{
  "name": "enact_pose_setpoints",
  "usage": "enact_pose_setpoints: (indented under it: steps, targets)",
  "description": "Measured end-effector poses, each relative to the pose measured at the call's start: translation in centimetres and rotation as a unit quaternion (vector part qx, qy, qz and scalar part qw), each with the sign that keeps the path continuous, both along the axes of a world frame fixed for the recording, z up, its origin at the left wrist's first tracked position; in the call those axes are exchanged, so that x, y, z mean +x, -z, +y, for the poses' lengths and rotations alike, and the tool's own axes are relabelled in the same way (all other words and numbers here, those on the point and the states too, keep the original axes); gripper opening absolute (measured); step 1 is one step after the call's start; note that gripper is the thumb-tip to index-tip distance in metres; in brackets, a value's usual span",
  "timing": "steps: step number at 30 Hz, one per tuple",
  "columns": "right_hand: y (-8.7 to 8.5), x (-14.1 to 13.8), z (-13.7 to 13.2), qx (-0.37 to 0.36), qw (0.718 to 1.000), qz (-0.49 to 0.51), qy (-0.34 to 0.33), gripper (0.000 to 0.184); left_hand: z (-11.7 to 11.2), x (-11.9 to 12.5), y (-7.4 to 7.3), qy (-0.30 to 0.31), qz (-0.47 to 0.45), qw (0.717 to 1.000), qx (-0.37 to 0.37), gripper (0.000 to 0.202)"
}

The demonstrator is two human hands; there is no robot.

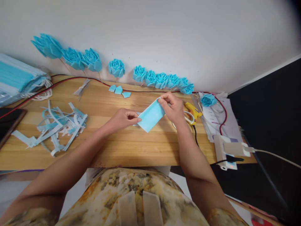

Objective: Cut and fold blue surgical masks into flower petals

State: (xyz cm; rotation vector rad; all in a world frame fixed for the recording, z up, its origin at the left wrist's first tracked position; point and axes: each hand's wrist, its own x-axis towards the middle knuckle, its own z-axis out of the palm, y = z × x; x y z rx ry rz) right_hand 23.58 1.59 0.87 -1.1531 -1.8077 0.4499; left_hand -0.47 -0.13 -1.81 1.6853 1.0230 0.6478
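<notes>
A folded piece of light blue mask fabric is stretched between my two hands above the middle of the table. My left hand pinches its lower left corner between thumb and fingers. Its upper right end is gripped by my right hand. Beneath the fabric, near my left fingertips, part of a pale flat piece shows; the rest is hidden. White-handled scissors lie partly behind my right wrist. Beyond them is a yellow glue gun. Three small blue cut pieces lie farther back.
Several blue fabric flowers stand along the wall. At left are a heap of cut strips, a stack of blue masks and a dark tablet-like object. Papers and a power strip lie right; a red-black cable runs behind.
</notes>
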Motion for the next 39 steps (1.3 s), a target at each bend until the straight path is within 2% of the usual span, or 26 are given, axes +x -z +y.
enact_pose_setpoints:
  steps: [9,14,16,20,24,27,30,33,36,39]
  targets:
    - [0.2,0.1,-0.1,0.003,1.0,-0.016,0.014,0.019,-0.3,0.1,-0.9,0.063,0.019,0.998,0.017,0.032]
    - [0.1,-0.3,-0.5,-0.001,0.999,-0.039,-0.012,0.019,-0.1,-0.5,-1.5,0.117,0.04,0.991,0.042,0.033]
    - [0.0,-0.8,-0.9,-0.002,0.998,-0.053,-0.033,0.019,0.1,-0.9,-2.1,0.116,0.03,0.992,0.043,0.03]
    - [-0.1,-2.4,-1.9,0.032,0.991,-0.098,-0.082,0.02,0.1,-1.1,-2.9,0.058,-0.031,0.996,0.052,0.034]
    - [-0.1,-3.9,-2.8,0.045,0.984,-0.137,-0.11,0.024,-0.3,0.0,-1.9,0.057,-0.049,0.997,0.031,0.029]
    - [0.0,-4.4,-3.1,-0.015,0.99,-0.11,-0.087,0.022,-0.7,0.8,-0.8,-0.013,-0.095,0.995,-0.009,0.03]
    - [0.5,-4.7,-2.6,-0.106,0.993,-0.009,-0.056,0.039,-0.7,1.0,-0.4,-0.128,-0.171,0.976,-0.036,0.032]
    - [1.5,-5.0,-2.1,-0.207,0.971,0.073,-0.097,0.043,-0.4,0.8,-0.6,-0.21,-0.247,0.945,-0.049,0.035]
    - [2.7,-5.7,-2.2,-0.272,0.954,0.054,-0.111,0.033,-0.1,0.5,-0.7,-0.23,-0.3,0.924,-0.059,0.035]
    - [3.4,-6.3,-2.7,-0.249,0.964,-0.014,-0.095,0.029,0.2,0.2,-0.8,-0.237,-0.347,0.905,-0.069,0.037]
